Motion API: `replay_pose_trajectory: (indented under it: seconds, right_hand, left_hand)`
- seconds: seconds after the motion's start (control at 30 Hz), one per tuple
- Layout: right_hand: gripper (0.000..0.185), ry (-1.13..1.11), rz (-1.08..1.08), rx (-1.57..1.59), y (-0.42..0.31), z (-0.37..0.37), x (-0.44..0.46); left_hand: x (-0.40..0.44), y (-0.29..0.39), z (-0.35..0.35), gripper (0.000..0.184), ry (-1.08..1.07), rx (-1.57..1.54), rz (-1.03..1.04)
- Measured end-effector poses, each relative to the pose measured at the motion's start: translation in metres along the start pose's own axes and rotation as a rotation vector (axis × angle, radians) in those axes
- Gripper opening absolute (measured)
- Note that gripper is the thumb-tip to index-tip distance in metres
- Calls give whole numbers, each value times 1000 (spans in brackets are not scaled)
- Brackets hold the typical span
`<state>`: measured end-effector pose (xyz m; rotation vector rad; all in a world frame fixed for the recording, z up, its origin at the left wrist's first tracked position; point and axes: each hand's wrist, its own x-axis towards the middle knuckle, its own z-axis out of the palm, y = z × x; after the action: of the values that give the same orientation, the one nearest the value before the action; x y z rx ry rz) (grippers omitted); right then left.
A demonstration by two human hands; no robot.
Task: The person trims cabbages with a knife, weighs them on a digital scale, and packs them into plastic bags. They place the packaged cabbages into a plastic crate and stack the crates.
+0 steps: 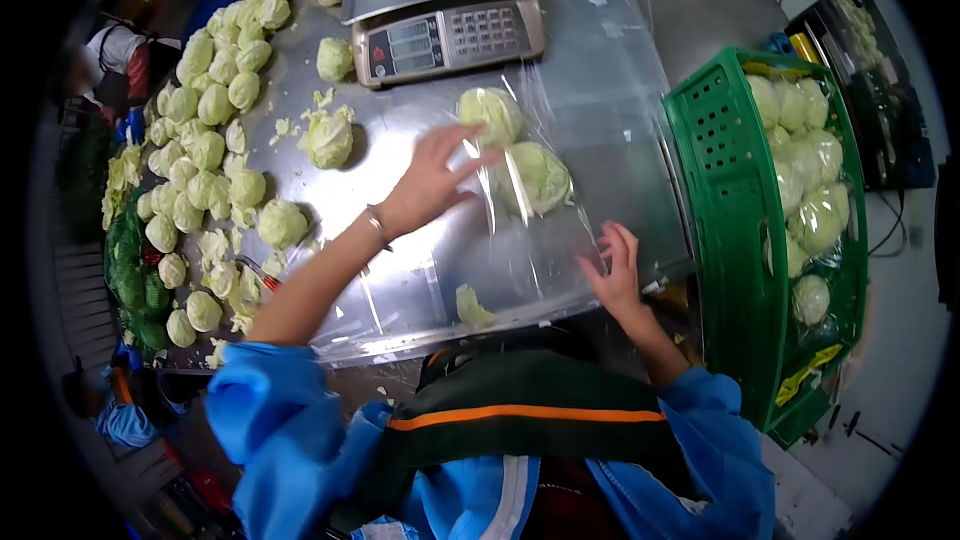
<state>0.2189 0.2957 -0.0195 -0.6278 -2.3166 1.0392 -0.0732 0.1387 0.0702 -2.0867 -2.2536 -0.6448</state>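
On the desk point(304, 58), two plastic-covered cabbages point(545, 180) are reached toward by the left grip point(430, 180), blurred but spread, while the right grip point(617, 280) is held near the edge, fingers apart.

The scale point(447, 40) sits at the far side of the metal tabletop point(390, 290) and serves as reference. In front of the scale, toward the person, two cabbage heads point(540, 180) lie close together under clear plastic film point(515, 185). The left grip point(430, 175), fingers spread, is over the film's near-left portion as measured from the scale; motion blur makes contact hard to confirm. The right grip point(617, 275), fingers apart, is farther in front and right of the scale. Left of the scale: a pile of cabbages point(205, 105). Front-left of the scale: a single cabbage point(328, 140). Right of the scale: a green crate point(705, 130) containing film-wrapped cabbages point(823, 220).
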Motion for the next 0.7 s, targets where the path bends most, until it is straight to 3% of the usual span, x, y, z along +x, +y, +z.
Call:
replay_pose_trajectory:
  seconds: [0.07, 0.1, 0.13, 0.2, 0.23, 0.37, 0.43, 0.47, 0.5, 0.53, 0.6, 0.63, 0.67, 0.7]
  right_hand:
    - [32, 9, -43, 139, -1, 15, 14]
    - [20, 40, -152, 89, -6, 12, 24]
    - [19, 92, -94, 104, -4, 12, 28]
    - [16, 185, 13, 130, -8, 6, 43]
    - [11, 269, 230, 444, -12, 2, 51]
    - [12, 404, -174, 304, -70, -39, 117]
    - [11, 487, -453, 287, -94, -57, 132]
    - [14, 485, -335, 368, -102, -61, 137]
    - [16, 478, -212, 448, -108, -63, 140]
    - [19, 462, -80, 527, -113, -65, 139]
    - [22, 464, -103, 475, -117, -62, 138]
    - [21, 521, -164, 475, -117, -56, 128]
    - [21, 579, -188, 466, -118, -52, 116]
    - [21, 571, -119, 567, -124, -46, 121]
  left_hand:
    - [9, 8, 14, 44, 76, -68, 67]
    - [10, 8, 21, 28, 143, -133, 57]
    - [9, 7, 23, 16, 144, -214, 13]
    - [1, 3, 28, 12, 231, -520, -228]
    - [0, -1, 30, 14, 329, -534, -296]
    - [22, 23, -9, 20, 651, -860, -693]
    - [23, 44, -35, 20, 819, -710, -486]
    - [21, 51, -44, 20, 891, -644, -394]
    - [20, 55, -46, 18, 961, -762, -428]
    - [13, 62, -51, 18, 889, -769, -518]
    - [4, 69, -66, 18, 775, -754, -676]
    - [-10, 69, -63, 18, 873, -579, -392]
    - [-19, 71, -59, 18, 1021, -588, -293]
    - [-19, 72, -61, 20, 994, -641, -424]
